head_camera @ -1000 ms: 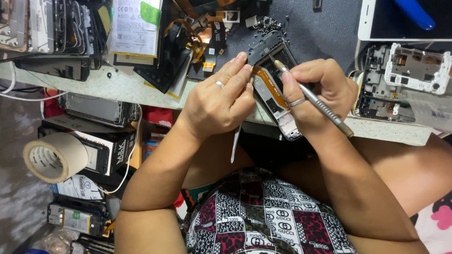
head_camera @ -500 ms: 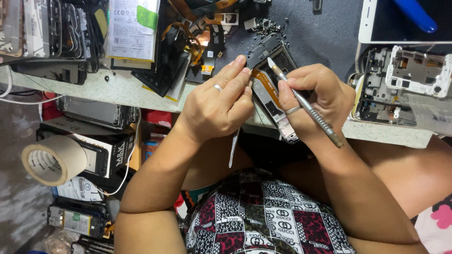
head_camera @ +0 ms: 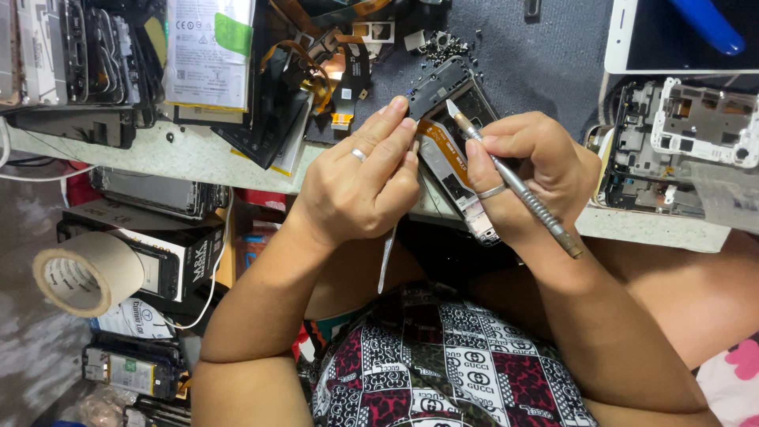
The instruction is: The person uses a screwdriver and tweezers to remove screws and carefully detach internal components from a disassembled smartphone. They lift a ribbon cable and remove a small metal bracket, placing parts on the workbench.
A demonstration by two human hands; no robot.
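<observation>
An opened phone body (head_camera: 455, 134) with an orange flex cable lies tilted between my hands at the bench edge. My left hand (head_camera: 360, 182), with a ring on one finger, pinches the phone's left side with its fingertips, and a thin white strip (head_camera: 386, 261) hangs down below it. My right hand (head_camera: 534, 170) supports the phone from the right and grips a slim metal blade tool (head_camera: 514, 186), whose tip rests on the phone's upper part.
Dismantled phone frames (head_camera: 680, 142), a white-edged tablet (head_camera: 672, 35), a battery (head_camera: 209, 51), cables and small screws (head_camera: 451, 43) crowd the bench. Below the bench edge sit a tape roll (head_camera: 83, 273), boxes (head_camera: 170, 257) and another phone (head_camera: 130, 372).
The blade tool's tip has shifted slightly up and left along the phone. My left fingers have moved a little up the phone's side.
</observation>
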